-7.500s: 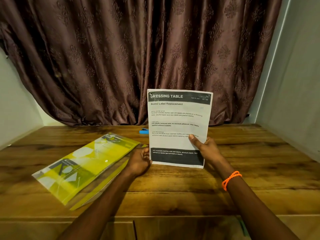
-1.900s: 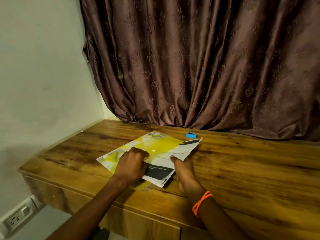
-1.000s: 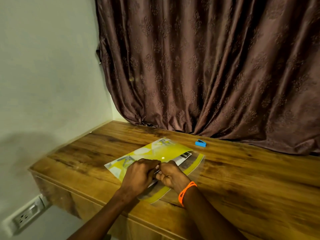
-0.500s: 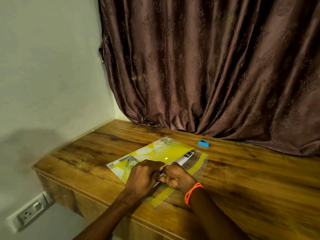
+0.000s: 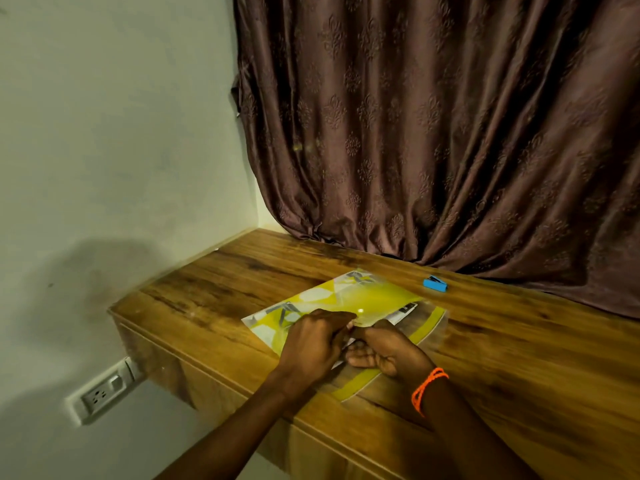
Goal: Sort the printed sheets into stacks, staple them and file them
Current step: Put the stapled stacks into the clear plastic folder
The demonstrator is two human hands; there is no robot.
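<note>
Two bare hands meet over a yellow plastic folder [image 5: 349, 299] on a wooden desk [image 5: 502, 348], seen from a head-worn camera looking down. Largest in view is a brown patterned curtain [image 5: 433, 133] hanging behind the desk's far edge, its folds resting on the wood. A pale wall [image 5: 114, 133] runs along the desk's left edge, with a white socket plate [image 5: 104, 396] low on it, below the desk's near left corner. The desk has a warm, dark-grained top. The folder lies flat near the desk's front edge, closer to the left corner, turned at an angle, with a clear flap spread out on its right side. Printed sheets [image 5: 403, 311] sit tucked inside it, only a white strip with a dark band showing past the yellow cover. The left hand [image 5: 311, 344] rests on the folder with its fingers curled, pinching at the folder's near edge. The right hand [image 5: 384, 351], an orange band [image 5: 427, 386] on its wrist, is curled too, touching the left, gripping the same edge; exactly what each finger pinches is hidden. A small blue stapler [image 5: 434, 283] lies near the far edge, well apart from the folder.
</note>
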